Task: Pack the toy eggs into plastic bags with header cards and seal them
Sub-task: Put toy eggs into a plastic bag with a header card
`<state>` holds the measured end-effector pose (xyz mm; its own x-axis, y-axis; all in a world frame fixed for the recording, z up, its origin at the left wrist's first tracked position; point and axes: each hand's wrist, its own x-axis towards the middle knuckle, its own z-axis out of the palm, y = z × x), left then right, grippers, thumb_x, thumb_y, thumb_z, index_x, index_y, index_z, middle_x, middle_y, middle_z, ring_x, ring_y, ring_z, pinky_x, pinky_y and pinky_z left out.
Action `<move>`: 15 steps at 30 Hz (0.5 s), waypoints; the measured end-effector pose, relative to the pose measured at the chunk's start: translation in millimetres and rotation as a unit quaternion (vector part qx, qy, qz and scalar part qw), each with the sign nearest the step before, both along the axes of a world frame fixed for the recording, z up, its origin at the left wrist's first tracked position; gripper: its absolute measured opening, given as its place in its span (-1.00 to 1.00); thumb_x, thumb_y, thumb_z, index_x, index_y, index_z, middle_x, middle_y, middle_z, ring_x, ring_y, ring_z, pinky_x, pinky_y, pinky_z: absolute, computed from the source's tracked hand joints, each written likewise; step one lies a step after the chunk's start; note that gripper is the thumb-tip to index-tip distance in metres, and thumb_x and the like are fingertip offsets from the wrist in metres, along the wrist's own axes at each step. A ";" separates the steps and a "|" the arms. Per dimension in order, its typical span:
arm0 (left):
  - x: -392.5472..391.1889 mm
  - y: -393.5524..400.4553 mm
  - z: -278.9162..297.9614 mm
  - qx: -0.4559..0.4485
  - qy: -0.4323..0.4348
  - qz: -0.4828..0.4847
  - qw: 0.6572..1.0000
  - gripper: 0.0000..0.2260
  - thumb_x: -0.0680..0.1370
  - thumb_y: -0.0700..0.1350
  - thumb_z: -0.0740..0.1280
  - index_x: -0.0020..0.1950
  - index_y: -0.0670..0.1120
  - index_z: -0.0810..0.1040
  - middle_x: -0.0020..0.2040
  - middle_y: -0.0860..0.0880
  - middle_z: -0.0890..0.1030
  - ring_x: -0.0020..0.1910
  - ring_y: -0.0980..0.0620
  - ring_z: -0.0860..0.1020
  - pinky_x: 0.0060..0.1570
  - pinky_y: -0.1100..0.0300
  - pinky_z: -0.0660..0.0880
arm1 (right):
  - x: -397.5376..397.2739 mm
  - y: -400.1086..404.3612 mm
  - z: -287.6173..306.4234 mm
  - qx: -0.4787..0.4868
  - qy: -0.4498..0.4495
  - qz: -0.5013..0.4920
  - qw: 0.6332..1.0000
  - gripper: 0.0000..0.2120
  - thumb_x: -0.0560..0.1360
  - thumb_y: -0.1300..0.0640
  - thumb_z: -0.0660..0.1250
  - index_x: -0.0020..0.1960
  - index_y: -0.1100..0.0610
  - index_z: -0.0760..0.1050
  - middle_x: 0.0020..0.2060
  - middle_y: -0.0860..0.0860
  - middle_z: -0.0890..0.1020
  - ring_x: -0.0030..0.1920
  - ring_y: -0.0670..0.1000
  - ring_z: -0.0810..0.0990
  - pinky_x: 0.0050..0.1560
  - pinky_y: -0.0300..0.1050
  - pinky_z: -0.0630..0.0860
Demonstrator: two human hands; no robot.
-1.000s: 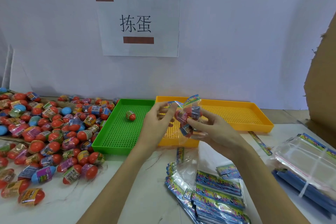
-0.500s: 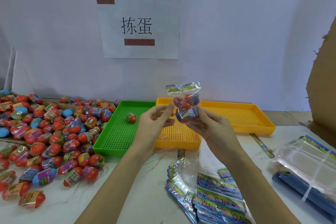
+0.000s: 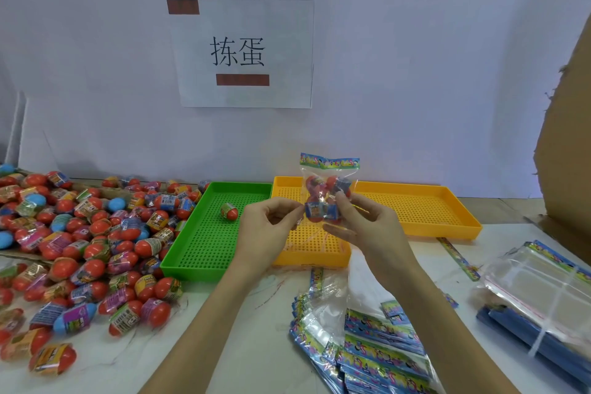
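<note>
A clear plastic bag with a colourful header card on top holds several red toy eggs. It stands upright above the yellow tray. My right hand pinches the bag's lower part. My left hand pinches the bag's lower left edge with thumb and forefinger. A large heap of loose toy eggs lies on the left of the table. One single egg sits in the green tray.
A pile of empty header-card bags lies near the front edge, right of centre. More clear bags and blue bundles are at the right. A cardboard box rises at the far right. A paper sign hangs on the wall.
The filled bag has been turned from tilted to upright and lifted, its header card now on top. Both hands have shifted to its lower part.
</note>
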<state>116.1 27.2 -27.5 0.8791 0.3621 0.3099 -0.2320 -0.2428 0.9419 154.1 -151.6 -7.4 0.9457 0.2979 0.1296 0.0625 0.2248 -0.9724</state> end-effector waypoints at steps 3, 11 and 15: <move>-0.2 -1.2 -3.2 0.061 0.005 0.000 0.998 -0.92 0.58 -0.20 0.49 -0.10 -0.09 0.75 -0.27 -0.02 0.71 -0.27 0.12 0.62 -0.18 0.23 0.57 | 0.4 -2.9 0.4 -0.067 -0.022 0.017 0.997 -0.78 0.57 0.09 0.46 0.20 0.09 0.65 -0.02 0.05 0.77 -0.02 0.09 0.77 -0.09 -0.05 0.71; -1.4 -6.3 -4.9 -0.075 0.057 -0.058 0.994 -0.89 0.47 -0.18 0.59 -0.03 -0.10 0.76 -0.17 -0.08 0.76 -0.20 0.07 0.71 -0.18 0.35 0.58 | 3.7 -10.3 0.8 -0.086 0.021 0.008 0.996 -0.80 0.59 0.08 0.44 0.18 0.11 0.65 -0.08 0.09 0.77 -0.09 0.15 0.77 -0.16 -0.06 0.70; -1.2 -5.6 -3.7 -0.113 0.049 -0.041 0.992 -0.93 0.44 -0.21 0.60 -0.09 -0.14 0.78 -0.18 -0.12 0.75 -0.19 0.04 0.71 -0.15 0.30 0.60 | 3.7 -8.7 -1.3 -0.068 0.065 0.012 0.995 -0.69 0.53 0.07 0.49 0.21 0.20 0.65 -0.04 0.15 0.76 -0.05 0.16 0.77 -0.13 -0.06 0.70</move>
<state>114.9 21.7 -31.2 0.9306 0.3377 0.1410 -0.1472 -0.0071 0.9891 157.8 -160.3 -8.7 0.9445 0.3263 -0.0368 -0.0698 0.0902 -0.9935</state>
